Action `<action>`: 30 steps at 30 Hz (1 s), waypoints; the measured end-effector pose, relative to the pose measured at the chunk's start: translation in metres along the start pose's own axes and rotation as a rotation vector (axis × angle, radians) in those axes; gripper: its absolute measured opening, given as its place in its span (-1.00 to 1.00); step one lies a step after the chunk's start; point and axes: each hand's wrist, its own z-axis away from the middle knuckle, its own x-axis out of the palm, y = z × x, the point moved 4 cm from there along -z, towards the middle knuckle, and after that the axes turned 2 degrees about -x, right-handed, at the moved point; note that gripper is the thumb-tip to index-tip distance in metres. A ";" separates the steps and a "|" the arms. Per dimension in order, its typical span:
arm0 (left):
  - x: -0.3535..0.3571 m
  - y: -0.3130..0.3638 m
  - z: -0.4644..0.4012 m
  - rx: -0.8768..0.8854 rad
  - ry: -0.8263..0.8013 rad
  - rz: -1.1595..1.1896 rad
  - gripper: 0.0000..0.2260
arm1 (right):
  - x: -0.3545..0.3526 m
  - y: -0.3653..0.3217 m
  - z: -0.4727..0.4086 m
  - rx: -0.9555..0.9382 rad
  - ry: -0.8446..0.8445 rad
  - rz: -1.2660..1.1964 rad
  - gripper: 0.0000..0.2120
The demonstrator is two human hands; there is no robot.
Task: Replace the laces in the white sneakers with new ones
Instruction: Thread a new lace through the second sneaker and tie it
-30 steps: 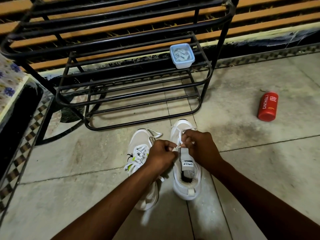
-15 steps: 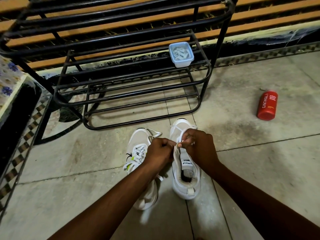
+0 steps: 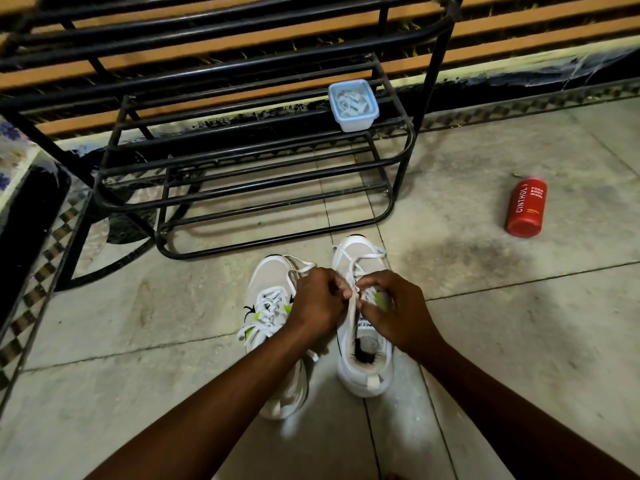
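Lidded box (image 3: 353, 105) of white laces (image 3: 349, 100)

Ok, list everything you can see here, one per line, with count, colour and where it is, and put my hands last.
sneakers: two, white, side by side on the floor in front of the rack; the left one is laced, the right one is being worked on.
lace: one, white, loose over the right sneaker's toe.
rack: one, black metal, on the floor by the wall.
box: one, pale blue with lid, on the rack's shelf, with white laces inside.
bottle: one, red, lying on the floor at right.
floor: grey tiles.
hands: two, the left and right both pinch the lace over the right sneaker.
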 end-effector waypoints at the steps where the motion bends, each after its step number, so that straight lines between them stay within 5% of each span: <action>1: 0.000 0.000 0.000 0.011 -0.007 -0.001 -0.91 | -0.001 -0.002 0.002 -0.062 -0.024 0.016 -0.67; 6: 0.002 0.007 0.004 0.086 -0.037 -0.035 -0.80 | 0.002 0.004 0.010 -0.132 -0.096 0.067 -0.49; 18: -0.034 0.010 -0.016 0.007 0.130 0.054 -0.83 | 0.008 0.007 0.018 -0.145 -0.067 0.101 -0.47; 22: -0.060 0.012 -0.028 -0.042 0.201 0.269 -0.81 | 0.009 0.008 0.018 -0.150 -0.074 0.093 -0.46; 27: -0.038 0.021 -0.019 -0.204 0.011 0.697 -0.70 | 0.010 0.010 0.018 -0.134 -0.082 0.117 -0.48; 30: -0.020 0.014 -0.027 -0.198 -0.044 0.502 -0.78 | 0.011 0.011 0.017 -0.133 -0.097 0.132 -0.48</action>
